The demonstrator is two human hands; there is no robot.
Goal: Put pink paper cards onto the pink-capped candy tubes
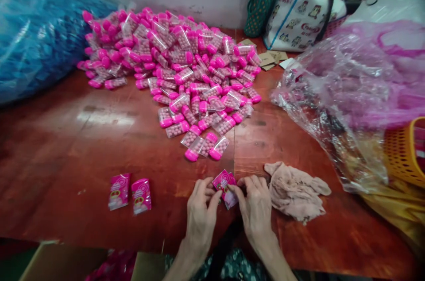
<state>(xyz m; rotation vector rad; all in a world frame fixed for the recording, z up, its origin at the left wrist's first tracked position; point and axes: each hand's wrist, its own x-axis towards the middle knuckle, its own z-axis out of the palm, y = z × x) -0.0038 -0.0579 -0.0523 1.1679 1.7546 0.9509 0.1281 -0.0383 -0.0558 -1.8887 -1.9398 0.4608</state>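
Near the table's front edge, a small pink printed packet [226,187] is held between both hands. My left hand [202,205] pinches its left side with thumb and fingers. On the right side, my right hand [254,203] grips it, the thumb lying over its face. Two similar pink packets, one [119,190] beside the other [141,196], lie flat to the left. Beyond the hands spreads a large heap of clear containers with pink caps [199,64], filled with small pale pink balls. A crumpled beige cloth [297,190] rests just right of my right hand.
A big blue plastic bag [36,28] fills the left back. At the right are clear and pink plastic bags [358,82] and a yellow basket [401,152]. A printed white bag [299,15] stands by the wall, with cardboard pieces [270,59] before it.
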